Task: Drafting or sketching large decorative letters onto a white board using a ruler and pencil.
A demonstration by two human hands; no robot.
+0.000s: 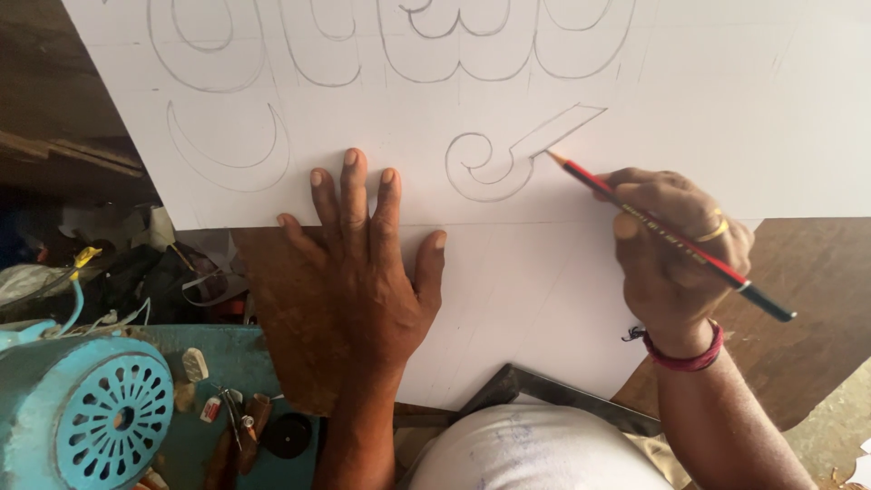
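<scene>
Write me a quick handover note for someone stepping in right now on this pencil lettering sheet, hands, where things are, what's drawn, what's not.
Left hand: flat, fingers spread, pressing the white sheet near its lower edge.
Right hand: gripping the red and black pencil, tip at the lower end of the slanted bar of the hook-shaped outline.
The sheet lies on a brown board; a turquoise machine sits at lower left.
Done: large curved outlines along the top edge, a crescent at left, the hook shape in pencil.
Left: all shapes are outline only, unfilled; the sheet to the right of the hook shape is still blank.
</scene>
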